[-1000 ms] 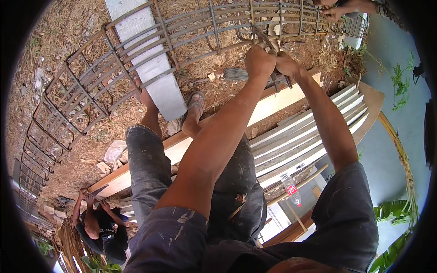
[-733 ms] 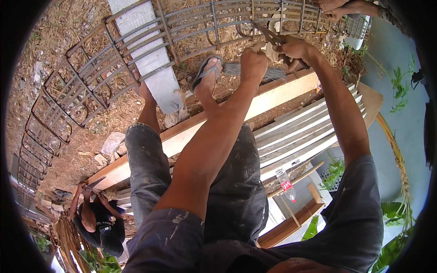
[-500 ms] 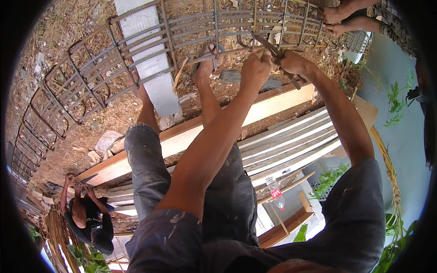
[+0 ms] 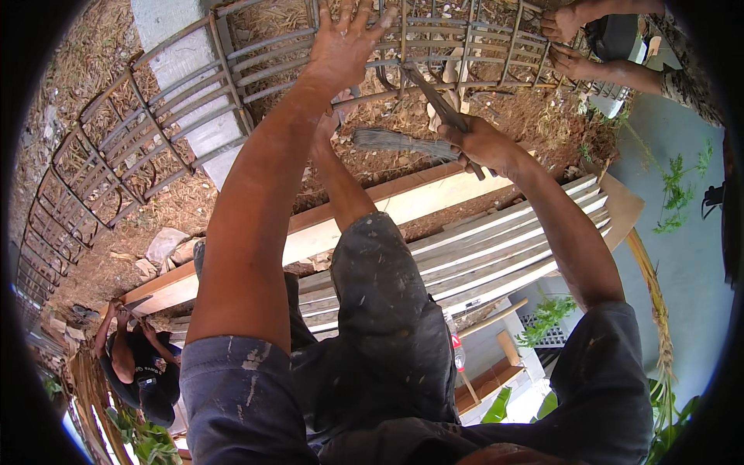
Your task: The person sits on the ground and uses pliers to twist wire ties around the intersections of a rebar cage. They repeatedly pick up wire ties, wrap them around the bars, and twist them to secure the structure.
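Head view, looking down past the person's own knees at a long rebar cage point(image 4: 194, 139) lying across straw-strewn ground from nine o'clock to one o'clock. At twelve o'clock the left hand point(image 4: 345, 43) lies flat on the cage bars, fingers spread wide, gripping nothing. At one o'clock the right hand point(image 4: 484, 147) is closed tight around a metal tying tool point(image 4: 438, 105), whose tip points up toward a bar crossing. A bundle of tie wire point(image 4: 399, 143) lies just left of that hand; whether the hand also holds it cannot be told. Pale wooden planks point(image 4: 480, 248) run beneath the legs at three o'clock. Another person's hands point(image 4: 566, 39) work the cage at two o'clock, and a crouching worker point(image 4: 136, 364) sits at eight o'clock. Judging by this, a good tie likely calls for the flat hand to steady the bars while the tool tip meets the crossing squarely.
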{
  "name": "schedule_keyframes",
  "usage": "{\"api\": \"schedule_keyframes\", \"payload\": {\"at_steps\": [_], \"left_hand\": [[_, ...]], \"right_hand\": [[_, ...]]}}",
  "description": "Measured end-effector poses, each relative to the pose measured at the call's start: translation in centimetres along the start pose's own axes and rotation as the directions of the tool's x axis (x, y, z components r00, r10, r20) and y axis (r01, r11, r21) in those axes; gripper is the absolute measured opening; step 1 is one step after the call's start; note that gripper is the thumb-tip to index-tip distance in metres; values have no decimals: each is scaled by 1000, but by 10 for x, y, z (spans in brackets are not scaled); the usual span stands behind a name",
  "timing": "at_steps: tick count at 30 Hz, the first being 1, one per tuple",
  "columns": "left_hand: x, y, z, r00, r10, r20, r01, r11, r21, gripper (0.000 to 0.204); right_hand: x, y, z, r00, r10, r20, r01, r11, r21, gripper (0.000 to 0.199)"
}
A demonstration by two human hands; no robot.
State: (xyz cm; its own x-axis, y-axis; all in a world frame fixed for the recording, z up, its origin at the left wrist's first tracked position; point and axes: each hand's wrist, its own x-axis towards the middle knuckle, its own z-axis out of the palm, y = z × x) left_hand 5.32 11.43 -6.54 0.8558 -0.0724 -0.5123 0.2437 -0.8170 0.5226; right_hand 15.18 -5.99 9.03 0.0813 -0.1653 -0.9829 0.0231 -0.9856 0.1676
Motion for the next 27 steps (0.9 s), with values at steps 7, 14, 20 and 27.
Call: {"api": "schedule_keyframes", "payload": {"at_steps": [7, 14, 20, 27], "left_hand": [[1, -5, 24, 988, 1, -156, -10, 999, -51, 98], [2, -4, 22, 988, 4, -152, -9, 1000, -28, 97], [-4, 5, 19, 975, -24, -223, 41, 997, 69, 98], [-15, 12, 35, 892, -42, -450, 170, 954, 248, 91]], "right_hand": [[-1, -22, -33, 1000, 11, 8, -7, 943, -332, 49], [-14, -31, -27, 972, 14, 234, -107, 915, 389, 48], [3, 9, 24, 995, -94, -28, 98, 979, 179, 34], [12, 21, 45, 996, -72, -45, 84, 910, 405, 43]]}}
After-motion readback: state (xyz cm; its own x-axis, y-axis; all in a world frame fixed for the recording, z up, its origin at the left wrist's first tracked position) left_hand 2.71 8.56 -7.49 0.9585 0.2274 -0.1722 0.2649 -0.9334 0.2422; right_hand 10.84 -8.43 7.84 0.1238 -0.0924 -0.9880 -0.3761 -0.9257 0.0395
